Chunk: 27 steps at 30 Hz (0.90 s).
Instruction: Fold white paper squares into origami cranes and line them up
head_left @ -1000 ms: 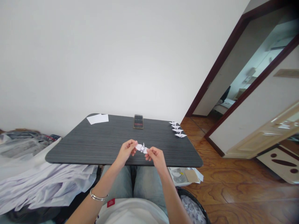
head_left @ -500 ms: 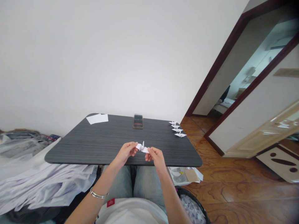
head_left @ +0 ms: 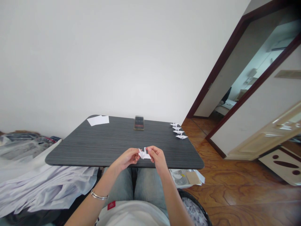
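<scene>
Your left hand [head_left: 125, 158] and right hand [head_left: 158, 157] are pinching a white origami crane [head_left: 144, 154] between their fingertips, just above the near edge of the counter [head_left: 98, 141].

Dark grey table [head_left: 94, 147], wood-grain laminate, rounded corners, long straight grain running side to side. Far left corner: white paper sheets [head_left: 98, 120], lying flat, one overlapping the other, edges slightly askew. Far edge, near the middle: dark phone [head_left: 139, 123], lying by the rim, face too blurred to read. Far right corner: four white origami cranes [head_left: 178, 131], in a close diagonal line along the right edge, each just beside the next. Below, to the right: wood-patterned floor [head_left: 235, 191], carrying a black wastebasket [head_left: 188, 195] heaped with crumpled white paper.
</scene>
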### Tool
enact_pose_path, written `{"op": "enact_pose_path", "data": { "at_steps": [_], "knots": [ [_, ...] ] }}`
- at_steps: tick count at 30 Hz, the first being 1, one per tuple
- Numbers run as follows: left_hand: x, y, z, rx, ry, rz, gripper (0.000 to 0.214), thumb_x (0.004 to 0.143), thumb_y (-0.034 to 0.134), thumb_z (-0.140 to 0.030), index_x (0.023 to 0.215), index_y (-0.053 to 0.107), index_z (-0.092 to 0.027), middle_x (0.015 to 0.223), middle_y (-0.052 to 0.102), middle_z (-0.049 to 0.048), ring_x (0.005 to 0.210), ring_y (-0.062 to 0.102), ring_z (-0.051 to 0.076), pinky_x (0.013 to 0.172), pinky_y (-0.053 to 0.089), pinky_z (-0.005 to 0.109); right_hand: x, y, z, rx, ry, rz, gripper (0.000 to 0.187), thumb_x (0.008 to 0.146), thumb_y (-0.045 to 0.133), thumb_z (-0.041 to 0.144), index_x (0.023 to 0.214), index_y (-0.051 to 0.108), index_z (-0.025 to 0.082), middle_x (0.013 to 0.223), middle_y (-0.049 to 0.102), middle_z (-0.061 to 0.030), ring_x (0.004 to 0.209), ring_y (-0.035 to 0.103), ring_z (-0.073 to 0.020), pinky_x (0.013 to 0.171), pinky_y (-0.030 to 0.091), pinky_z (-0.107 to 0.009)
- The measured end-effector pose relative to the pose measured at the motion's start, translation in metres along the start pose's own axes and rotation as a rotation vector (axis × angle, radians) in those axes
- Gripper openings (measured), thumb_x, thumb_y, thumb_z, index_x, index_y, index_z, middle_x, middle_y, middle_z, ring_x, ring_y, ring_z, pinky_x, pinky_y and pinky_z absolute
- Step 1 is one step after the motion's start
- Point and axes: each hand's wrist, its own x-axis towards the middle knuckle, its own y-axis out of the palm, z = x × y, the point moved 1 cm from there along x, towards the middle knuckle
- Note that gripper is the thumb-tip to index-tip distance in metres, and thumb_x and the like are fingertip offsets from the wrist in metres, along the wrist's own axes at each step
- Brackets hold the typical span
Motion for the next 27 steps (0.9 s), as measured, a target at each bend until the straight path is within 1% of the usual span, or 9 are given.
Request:
{"op": "enact_pose_path", "data": {
  "at_steps": [4,8,10,13,15,17,21,24,27],
  "knots": [
    [0.001,0.001,0.001,0.047,0.007,0.016,0.024,0.066,0.064,-0.030,0.056,0.056,-0.010,0.045,0.047,-0.0024,0.039,0.037,0.003,0.037,0.022,0.015,0.003,0.002,0.001,0.053,0.054,0.053,0.025,0.071,0.060,0.038,0.083,0.062,0.017,0.049,0.047,0.0064,0.036,0.031,-0.0040,0.034,0.020,-0.017],
    [0.004,0.001,0.002,0.080,0.034,0.006,0.026,0.067,0.062,-0.036,0.063,0.057,-0.011,0.051,0.050,-0.0010,0.043,0.041,0.005,0.038,0.024,0.015,0.004,0.002,0.000,0.025,0.053,0.046,0.022,0.069,0.062,0.037,0.066,0.059,0.015,0.048,0.047,0.0059,0.036,0.032,-0.0039,0.034,0.021,-0.017],
    [0.005,-0.002,0.001,0.145,0.168,-0.092,0.028,0.069,0.060,-0.040,0.073,0.058,-0.012,0.061,0.054,0.0009,0.051,0.047,0.007,0.042,0.030,0.016,0.004,0.001,-0.001,-0.008,0.037,-0.020,0.023,0.068,0.062,0.037,0.062,0.056,0.016,0.048,0.049,0.0056,0.035,0.033,-0.0040,0.034,0.021,-0.017],
    [0.002,-0.006,-0.004,0.330,0.545,-0.266,0.032,0.065,0.066,-0.039,0.086,0.058,-0.016,0.078,0.056,0.0029,0.067,0.051,0.011,0.054,0.038,0.020,0.006,-0.002,-0.002,-0.062,-0.010,-0.144,0.025,0.068,0.062,0.037,0.059,0.052,0.016,0.047,0.049,0.0055,0.035,0.033,-0.0044,0.034,0.021,-0.018],
    [-0.003,-0.006,-0.006,0.500,0.733,-0.228,0.039,0.057,0.074,-0.033,0.090,0.060,-0.016,0.082,0.055,0.0037,0.073,0.050,0.013,0.061,0.039,0.023,0.007,-0.003,-0.003,-0.106,-0.052,-0.204,0.027,0.067,0.062,0.038,0.056,0.051,0.017,0.046,0.049,0.0055,0.035,0.033,-0.0048,0.035,0.022,-0.018],
    [-0.009,-0.004,-0.008,0.687,0.822,-0.155,0.041,0.053,0.077,-0.030,0.089,0.063,-0.017,0.080,0.054,0.0031,0.071,0.049,0.014,0.063,0.039,0.025,0.008,-0.002,-0.003,-0.159,-0.093,-0.233,0.028,0.067,0.062,0.039,0.055,0.051,0.017,0.045,0.049,0.0051,0.036,0.034,-0.0058,0.036,0.025,-0.020],
    [-0.012,0.002,-0.007,0.857,0.818,-0.102,0.021,0.065,0.069,-0.031,0.082,0.068,-0.019,0.075,0.054,0.0033,0.066,0.048,0.013,0.061,0.038,0.024,0.006,0.001,0.000,-0.241,-0.153,-0.243,0.026,0.069,0.061,0.037,0.057,0.052,0.017,0.046,0.050,0.0040,0.039,0.039,-0.0080,0.040,0.029,-0.021],
    [-0.009,0.004,-0.006,0.809,0.774,-0.147,0.015,0.074,0.059,-0.030,0.073,0.069,-0.018,0.073,0.058,0.0047,0.066,0.051,0.014,0.063,0.039,0.025,0.004,0.003,0.002,-0.288,-0.181,-0.229,0.024,0.072,0.059,0.035,0.058,0.053,0.017,0.047,0.050,0.0035,0.041,0.041,-0.0089,0.043,0.031,-0.021],
    [-0.005,0.001,-0.004,0.702,0.704,-0.194,0.014,0.073,0.059,-0.028,0.068,0.066,-0.017,0.069,0.061,0.0043,0.068,0.054,0.016,0.065,0.040,0.025,0.001,0.004,0.001,-0.326,-0.196,-0.215,0.023,0.073,0.058,0.035,0.060,0.055,0.017,0.049,0.053,0.0020,0.044,0.044,-0.0101,0.045,0.034,-0.022]
  ]
}}
